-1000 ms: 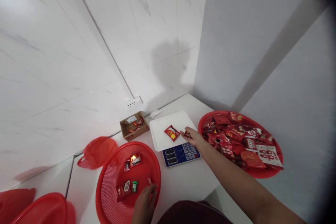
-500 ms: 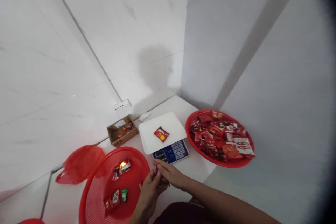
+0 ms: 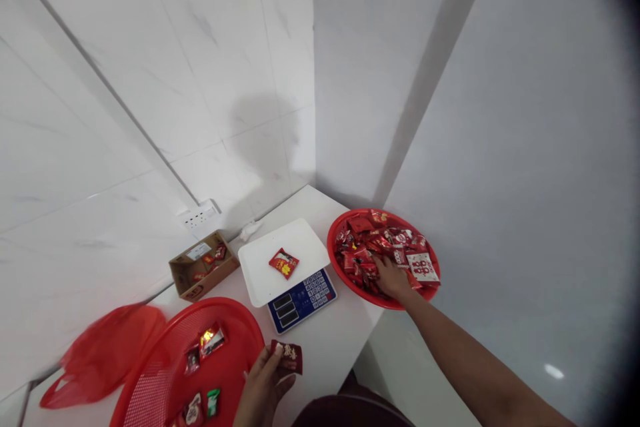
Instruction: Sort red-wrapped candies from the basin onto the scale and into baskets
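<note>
My left hand (image 3: 260, 383) pinches a small dark red packet (image 3: 287, 356) just above the table, beside the rim of the near red basket (image 3: 150, 373). My right hand (image 3: 393, 277) reaches into the far red basket (image 3: 334, 260), fingers buried among its many red packets (image 3: 380, 243); whether it grips one is hidden. Between the baskets stands a scale (image 3: 303, 297) with a white pan (image 3: 260, 273), and one red packet (image 3: 283, 263) lies on the pan.
A small cardboard box (image 3: 200, 270) with a few packets sits behind the near basket. A red plastic bag (image 3: 100, 357) lies at the left. The near basket holds several small packets (image 3: 210, 340). A wall socket (image 3: 200, 215) and white tiled walls close the corner.
My right hand left the scale, met my left hand and passed it a packet, then went over into the far basket. The camera view has swung to the right.
</note>
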The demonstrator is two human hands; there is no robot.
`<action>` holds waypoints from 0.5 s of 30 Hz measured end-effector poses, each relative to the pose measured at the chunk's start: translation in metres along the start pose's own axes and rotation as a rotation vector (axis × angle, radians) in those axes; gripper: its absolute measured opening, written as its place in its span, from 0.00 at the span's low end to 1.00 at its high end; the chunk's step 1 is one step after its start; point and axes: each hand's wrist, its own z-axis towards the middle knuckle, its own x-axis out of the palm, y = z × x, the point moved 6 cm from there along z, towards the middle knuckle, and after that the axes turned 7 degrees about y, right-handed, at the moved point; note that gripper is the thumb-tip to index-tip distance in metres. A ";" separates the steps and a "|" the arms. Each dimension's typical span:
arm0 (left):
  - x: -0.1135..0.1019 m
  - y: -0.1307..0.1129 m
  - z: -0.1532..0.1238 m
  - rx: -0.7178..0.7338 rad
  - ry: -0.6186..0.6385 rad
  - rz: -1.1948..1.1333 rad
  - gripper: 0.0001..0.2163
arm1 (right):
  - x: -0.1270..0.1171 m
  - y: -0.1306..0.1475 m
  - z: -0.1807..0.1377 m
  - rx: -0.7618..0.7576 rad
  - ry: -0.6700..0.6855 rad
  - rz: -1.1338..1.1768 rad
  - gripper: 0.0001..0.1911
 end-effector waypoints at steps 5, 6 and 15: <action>0.003 0.000 -0.001 0.000 0.024 0.018 0.16 | -0.006 0.000 0.000 -0.061 -0.082 0.221 0.26; 0.002 0.000 -0.001 -0.002 0.021 0.010 0.16 | -0.010 -0.002 0.002 -0.063 -0.086 0.249 0.23; -0.007 0.006 0.003 -0.018 -0.018 -0.028 0.17 | -0.038 -0.021 -0.006 -0.004 -0.071 0.623 0.16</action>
